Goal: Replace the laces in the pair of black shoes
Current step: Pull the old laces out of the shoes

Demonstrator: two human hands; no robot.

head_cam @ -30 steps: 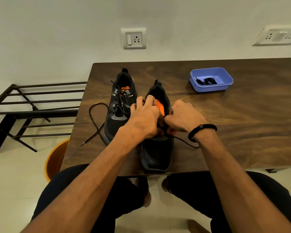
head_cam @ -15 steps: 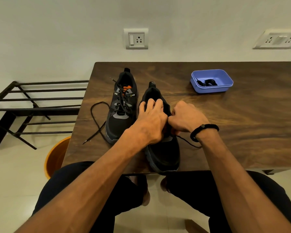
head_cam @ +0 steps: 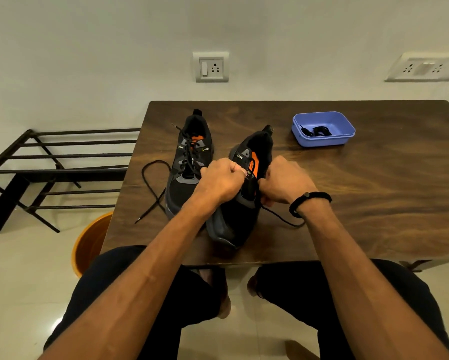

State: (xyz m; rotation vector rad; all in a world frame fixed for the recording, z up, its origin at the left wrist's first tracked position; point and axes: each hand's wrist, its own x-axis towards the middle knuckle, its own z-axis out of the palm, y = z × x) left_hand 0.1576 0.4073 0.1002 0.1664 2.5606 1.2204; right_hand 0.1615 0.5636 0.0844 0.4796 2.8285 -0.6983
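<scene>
The left hand (head_cam: 222, 181) and right hand (head_cam: 283, 184) both curl tightly on the near shoe (head_cam: 240, 203), tilted between them on the table (head_cam: 374, 203), the right pinching its lace (head_cam: 283, 219). The other shoe (head_cam: 189, 165) lies just left, loosely laced; a blue tray (head_cam: 323, 128) sits well behind.

Hidden or unclear from my remote seat:
- Right shoe (head_cam: 240, 203): my left hand (head_cam: 222, 181) and right hand (head_cam: 285, 184) cover its eyelets; I cannot tell where the lace (head_cam: 280, 218) enters.
- Fingertips of both hands: curled out of sight.
- Blue tray (head_cam: 323, 129): dark contents too small to identify.
- Table (head_cam: 374, 190): right side cut off by the edge.
- Orange bucket (head_cam: 88, 245): partly under the table.
- Rack (head_cam: 52, 167): left end cropped.
</scene>
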